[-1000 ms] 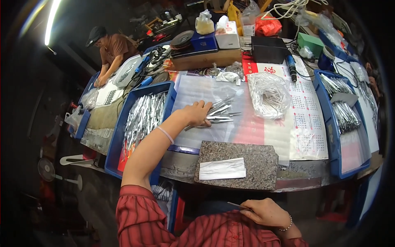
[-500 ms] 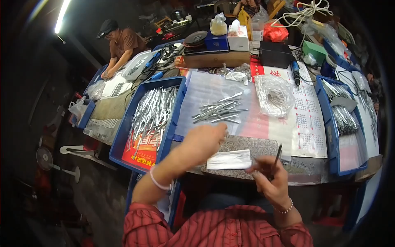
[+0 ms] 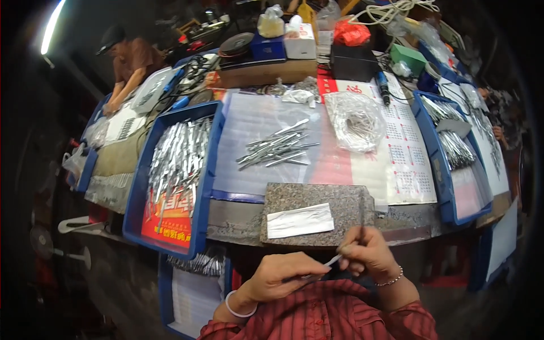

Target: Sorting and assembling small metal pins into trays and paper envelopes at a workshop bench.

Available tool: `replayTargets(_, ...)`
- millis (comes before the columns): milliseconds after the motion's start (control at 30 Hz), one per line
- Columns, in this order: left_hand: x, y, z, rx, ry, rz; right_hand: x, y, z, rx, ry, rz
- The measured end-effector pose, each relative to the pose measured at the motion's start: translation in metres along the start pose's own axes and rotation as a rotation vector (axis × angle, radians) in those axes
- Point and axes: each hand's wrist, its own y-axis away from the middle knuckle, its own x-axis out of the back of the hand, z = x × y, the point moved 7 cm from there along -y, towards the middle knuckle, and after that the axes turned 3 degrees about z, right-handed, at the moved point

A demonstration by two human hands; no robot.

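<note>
Close to my body, my left hand [image 3: 288, 275] is closed on a slim silvery metal piece [image 3: 334, 260], whose shiny end points toward the right hand. My right hand [image 3: 367, 253] has its fingers pinched round a thin dark stick-like tool [image 3: 362, 218] that stands up from the grip; its tip is blurred. The right fingertips meet the end of the metal piece. Just beyond the hands, a folded white cloth [image 3: 300, 221] lies on a speckled stone slab [image 3: 351, 198]. Farther off, a loose pile of slim metal pieces [image 3: 277, 146] rests on clear plastic sheeting [image 3: 232, 170].
A blue tray [image 3: 129, 218] of metal pieces stands left, another blue tray [image 3: 481, 212] right. Coiled clear plastic [image 3: 354, 122] lies on a printed sheet [image 3: 405, 187] beside a blue-handled tool [image 3: 384, 89]. Boxes [image 3: 299, 45] line the back. Another person [image 3: 136, 59] works at far left.
My left hand has come back from near the pile to my body and now holds a metal piece. My right hand has moved nearer to me with the dark tool. The view has shifted.
</note>
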Motion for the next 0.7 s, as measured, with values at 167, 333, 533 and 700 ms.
replayTargets(167, 0.021, 0.019, -0.012, -0.017, 0.064, 0.121, 0.015, -0.014, -0.049, 0.366, 0.820, 0.107)
replayTargets(333, 0.038, 0.033, -0.026, -0.023, 0.035, 0.259, 0.074, -0.081, -0.147, 0.627, 1.107, 0.517)
replayTargets(533, 0.033, 0.050, -0.057, 0.236, 0.388, 0.387, 0.115, -0.187, -0.150, 0.521, 1.587, 0.475)
replayTargets(700, 0.034, 0.057, -0.066, 0.280, 0.447, 0.398, 0.120, -0.212, -0.144, 0.473, 1.691, 0.519)
